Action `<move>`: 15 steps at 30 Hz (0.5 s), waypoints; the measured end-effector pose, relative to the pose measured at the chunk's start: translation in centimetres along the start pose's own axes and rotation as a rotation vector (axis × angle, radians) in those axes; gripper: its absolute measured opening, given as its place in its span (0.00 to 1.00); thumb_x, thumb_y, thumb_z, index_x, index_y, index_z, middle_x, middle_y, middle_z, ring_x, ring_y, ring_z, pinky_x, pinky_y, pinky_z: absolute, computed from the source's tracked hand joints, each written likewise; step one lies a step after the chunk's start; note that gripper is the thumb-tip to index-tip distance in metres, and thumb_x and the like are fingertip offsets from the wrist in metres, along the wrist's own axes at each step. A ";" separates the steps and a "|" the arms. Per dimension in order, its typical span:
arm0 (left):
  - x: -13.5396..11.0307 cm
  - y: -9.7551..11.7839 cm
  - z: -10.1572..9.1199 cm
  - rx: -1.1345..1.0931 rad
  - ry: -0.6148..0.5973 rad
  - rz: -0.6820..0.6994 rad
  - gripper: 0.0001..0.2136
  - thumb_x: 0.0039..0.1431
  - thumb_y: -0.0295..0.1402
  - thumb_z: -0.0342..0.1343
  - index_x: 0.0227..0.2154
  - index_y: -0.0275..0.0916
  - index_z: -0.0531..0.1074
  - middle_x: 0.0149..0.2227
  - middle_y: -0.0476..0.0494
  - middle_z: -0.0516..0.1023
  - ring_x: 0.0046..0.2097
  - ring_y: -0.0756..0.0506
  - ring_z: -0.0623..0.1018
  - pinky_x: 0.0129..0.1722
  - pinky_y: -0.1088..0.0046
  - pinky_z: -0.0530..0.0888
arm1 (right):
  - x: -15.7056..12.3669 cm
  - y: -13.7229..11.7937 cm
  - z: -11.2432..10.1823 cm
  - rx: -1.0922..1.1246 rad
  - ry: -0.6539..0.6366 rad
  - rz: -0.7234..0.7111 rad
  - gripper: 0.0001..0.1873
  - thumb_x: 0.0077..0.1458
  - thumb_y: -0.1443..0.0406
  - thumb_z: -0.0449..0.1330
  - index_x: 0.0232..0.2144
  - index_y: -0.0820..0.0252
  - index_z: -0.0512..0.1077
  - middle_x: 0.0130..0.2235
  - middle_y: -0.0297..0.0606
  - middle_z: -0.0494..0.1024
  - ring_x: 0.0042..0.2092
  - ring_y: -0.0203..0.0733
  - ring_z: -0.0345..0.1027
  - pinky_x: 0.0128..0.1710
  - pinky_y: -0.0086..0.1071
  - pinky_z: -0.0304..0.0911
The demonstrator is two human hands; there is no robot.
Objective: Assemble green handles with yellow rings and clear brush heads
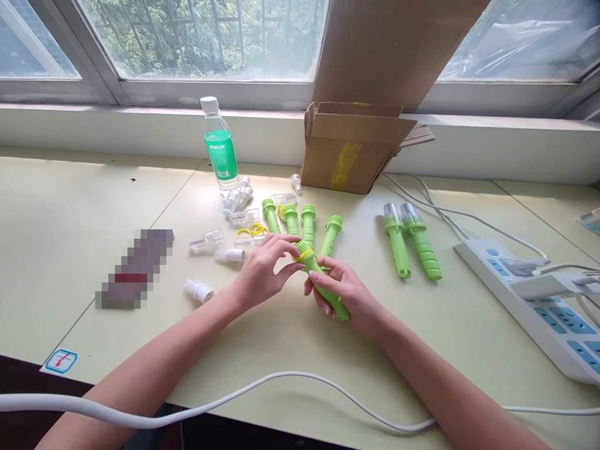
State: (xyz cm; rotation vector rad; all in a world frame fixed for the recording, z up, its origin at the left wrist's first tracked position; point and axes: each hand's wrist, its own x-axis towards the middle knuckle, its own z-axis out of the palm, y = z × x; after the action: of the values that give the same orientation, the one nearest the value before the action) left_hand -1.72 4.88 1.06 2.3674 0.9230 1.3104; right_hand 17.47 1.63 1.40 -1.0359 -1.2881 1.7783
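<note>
My right hand (344, 287) is wrapped round a green plastic flashlight-like handle (332, 300), tilted with its threaded neck up and to the left. A yellow ring (305, 254) sits round that neck. My left hand (267, 265) closes on the ring with thumb and index finger at either side of the neck. Just beyond my hands lie several more green handles (334, 231), uncapped. Left of them are clear ribbed caps (206, 240), loose yellow rings (259, 229) and white bulb-like pieces (199, 290).
Two green handles with clear caps (412, 240) lie at the right, near a white power strip (529, 300) with cables. A bottle (220, 150) and an open cardboard box (351, 150) stand at the back. A white cable (281, 375) crosses in front. A blurred dark object (135, 269) lies left.
</note>
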 end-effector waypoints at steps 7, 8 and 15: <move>0.1 0.0 -0.1 -0.008 0.003 -0.013 0.06 0.57 0.29 0.58 0.35 0.39 0.66 0.46 0.39 0.76 0.50 0.43 0.75 0.48 0.58 0.74 | -0.1 -0.3 0.4 0.035 -0.040 -0.023 0.12 0.61 0.56 0.54 0.40 0.58 0.65 0.33 0.38 0.75 0.25 0.33 0.65 0.22 0.27 0.61; 0.1 0.0 -0.1 -0.004 0.011 -0.012 0.06 0.57 0.30 0.58 0.34 0.39 0.66 0.45 0.39 0.76 0.49 0.43 0.75 0.47 0.58 0.74 | -0.1 -0.4 0.4 0.028 -0.043 -0.018 0.12 0.61 0.56 0.54 0.40 0.58 0.65 0.33 0.38 0.75 0.25 0.33 0.65 0.21 0.26 0.60; 0.1 0.2 -0.4 -0.030 -0.048 -0.010 0.08 0.55 0.31 0.60 0.36 0.38 0.67 0.46 0.37 0.75 0.51 0.42 0.74 0.48 0.58 0.74 | -0.1 -0.5 0.3 0.031 -0.034 0.018 0.13 0.62 0.55 0.50 0.39 0.58 0.64 0.25 0.33 0.73 0.16 0.28 0.55 0.14 0.24 0.48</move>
State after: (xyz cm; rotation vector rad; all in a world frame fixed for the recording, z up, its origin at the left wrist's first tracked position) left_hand -1.91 4.79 1.44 2.3582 0.8940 1.2496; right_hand 17.33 1.51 1.94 -1.0069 -1.2713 1.8315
